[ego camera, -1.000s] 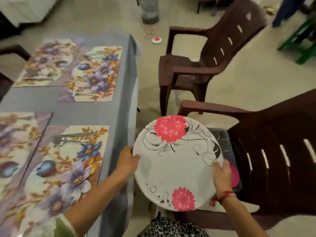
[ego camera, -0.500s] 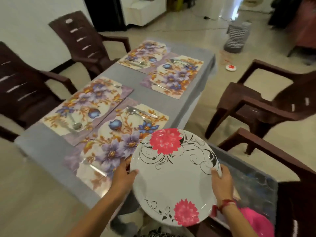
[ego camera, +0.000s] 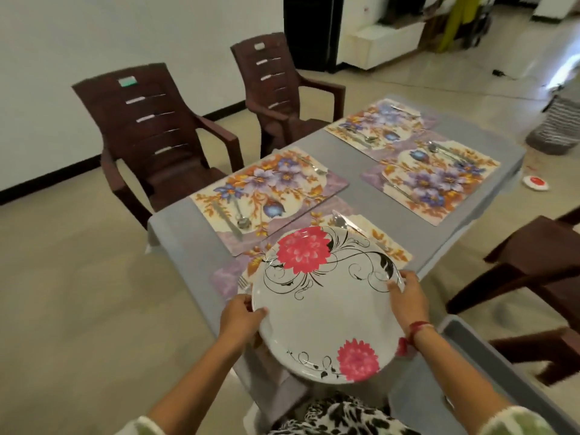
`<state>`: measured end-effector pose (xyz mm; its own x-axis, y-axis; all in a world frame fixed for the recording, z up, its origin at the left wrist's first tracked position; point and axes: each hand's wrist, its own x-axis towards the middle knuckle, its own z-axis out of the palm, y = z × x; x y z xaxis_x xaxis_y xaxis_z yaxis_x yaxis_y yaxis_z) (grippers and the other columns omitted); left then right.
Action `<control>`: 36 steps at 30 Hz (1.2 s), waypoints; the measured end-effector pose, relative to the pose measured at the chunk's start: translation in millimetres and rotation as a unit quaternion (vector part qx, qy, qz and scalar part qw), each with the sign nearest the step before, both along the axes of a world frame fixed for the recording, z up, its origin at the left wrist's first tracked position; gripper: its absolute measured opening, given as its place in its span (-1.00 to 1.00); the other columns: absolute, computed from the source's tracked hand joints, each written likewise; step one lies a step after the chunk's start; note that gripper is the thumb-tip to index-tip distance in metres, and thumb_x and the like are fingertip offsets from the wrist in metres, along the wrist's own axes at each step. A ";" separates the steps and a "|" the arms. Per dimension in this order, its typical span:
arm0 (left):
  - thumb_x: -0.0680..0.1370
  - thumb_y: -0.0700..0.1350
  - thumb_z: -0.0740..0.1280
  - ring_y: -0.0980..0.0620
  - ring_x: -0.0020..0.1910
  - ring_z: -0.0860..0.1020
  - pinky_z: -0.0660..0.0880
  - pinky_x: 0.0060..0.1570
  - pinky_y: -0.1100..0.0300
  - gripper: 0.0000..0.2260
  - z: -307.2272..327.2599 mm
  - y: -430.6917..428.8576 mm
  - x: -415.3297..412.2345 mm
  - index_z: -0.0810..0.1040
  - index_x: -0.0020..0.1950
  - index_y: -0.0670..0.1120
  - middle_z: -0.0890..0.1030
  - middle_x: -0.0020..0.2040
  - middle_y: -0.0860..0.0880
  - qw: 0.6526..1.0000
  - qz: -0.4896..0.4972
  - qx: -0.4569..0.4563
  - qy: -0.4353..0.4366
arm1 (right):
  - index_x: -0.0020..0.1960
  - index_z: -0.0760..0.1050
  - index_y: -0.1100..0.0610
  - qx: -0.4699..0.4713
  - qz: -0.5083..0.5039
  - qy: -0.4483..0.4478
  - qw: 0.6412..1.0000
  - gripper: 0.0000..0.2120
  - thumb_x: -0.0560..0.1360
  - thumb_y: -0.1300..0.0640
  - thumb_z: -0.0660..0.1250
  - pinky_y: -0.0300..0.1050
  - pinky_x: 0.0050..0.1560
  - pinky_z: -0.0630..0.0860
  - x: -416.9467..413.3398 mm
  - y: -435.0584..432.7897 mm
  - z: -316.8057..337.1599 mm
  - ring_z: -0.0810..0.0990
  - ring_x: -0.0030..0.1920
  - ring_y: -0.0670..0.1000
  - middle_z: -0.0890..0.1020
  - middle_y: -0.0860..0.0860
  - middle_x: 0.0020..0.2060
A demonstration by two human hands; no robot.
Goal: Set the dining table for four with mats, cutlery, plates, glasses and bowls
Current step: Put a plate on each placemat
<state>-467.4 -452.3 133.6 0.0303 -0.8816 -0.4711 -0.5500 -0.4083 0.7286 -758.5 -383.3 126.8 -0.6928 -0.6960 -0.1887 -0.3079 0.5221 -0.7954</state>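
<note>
A brown chair (ego camera: 147,130) stands at the table's (ego camera: 182,243) left edge. Beside that edge lies a floral mat (ego camera: 276,183) carrying cutlery (ego camera: 240,216). Left hand (ego camera: 241,315): gripping the plate's rim, thumb on top. The plate (ego camera: 326,306) — white, red flowers, black scrolls — is held over the near-corner mat (ego camera: 227,277), hiding most of it; whether they touch cannot be told. Right hand (ego camera: 408,299): gripping the opposite rim. Two further mats (ego camera: 433,180) lie toward the far end.
</note>
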 end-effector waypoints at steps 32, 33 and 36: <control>0.41 -0.28 0.40 -0.05 -0.17 0.59 0.37 -0.33 0.23 -0.86 -13.5 -13.0 -58.5 0.60 -0.07 -0.12 0.63 -0.19 -0.02 0.966 0.221 0.044 -0.123 | -0.10 0.41 0.11 0.148 0.359 0.059 0.920 -0.86 0.48 0.12 0.36 -0.13 -0.26 0.34 -80.2 -150.7 -23.3 0.50 -0.22 0.05 0.53 0.01 -0.24; 0.41 -0.27 0.40 -0.05 -0.20 0.57 0.36 -0.34 0.23 -0.88 -11.0 -14.8 -58.9 0.59 -0.11 -0.10 0.62 -0.22 -0.02 0.965 0.215 0.051 -0.141 | -0.11 0.41 0.10 0.148 0.360 0.059 0.919 -0.86 0.48 0.11 0.37 -0.15 -0.30 0.33 -80.1 -150.5 -23.1 0.50 -0.24 0.02 0.53 0.01 -0.24; 0.39 -0.28 0.41 -0.08 -0.22 0.55 0.38 -0.32 0.22 -0.80 -6.1 -16.6 -60.5 0.52 -0.26 0.02 0.59 -0.29 0.01 0.965 0.208 0.050 -0.154 | -0.16 0.40 0.09 0.141 0.350 0.065 0.924 -0.86 0.48 0.11 0.36 -0.21 -0.40 0.27 -78.2 -150.0 -20.4 0.47 -0.31 -0.04 0.51 0.02 -0.28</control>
<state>-527.8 -468.9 127.6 0.5244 -0.7131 -0.4652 -0.5069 -0.7005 0.5023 -836.7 -533.3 106.4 -0.1215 -0.9177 -0.3781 -0.7313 0.3403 -0.5911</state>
